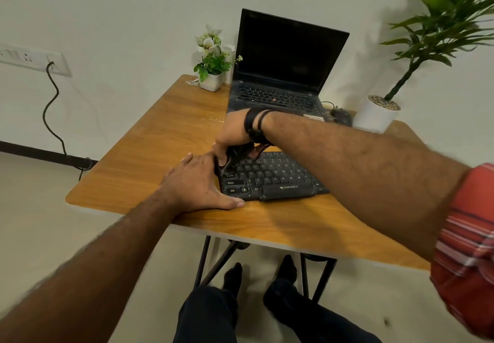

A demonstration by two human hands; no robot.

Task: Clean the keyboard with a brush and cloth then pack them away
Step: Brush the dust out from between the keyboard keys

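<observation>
A black keyboard (pixel 272 179) lies on the wooden table (pixel 160 139), near its front edge. My left hand (pixel 197 182) lies flat against the keyboard's left end, fingers straight, thumb along its front corner. My right hand (pixel 232 134) reaches across from the right and grips a dark brush (pixel 238 157) that touches the keys at the keyboard's upper left. The brush is blurred and partly hidden by my fingers. No cloth shows in this view.
An open black laptop (pixel 283 75) stands behind the keyboard. A small white pot of flowers (pixel 211 67) sits at the back left, a mouse (pixel 340 115) and a tall potted plant (pixel 379 113) at the back right. A cable (pixel 52 118) hangs from a wall socket.
</observation>
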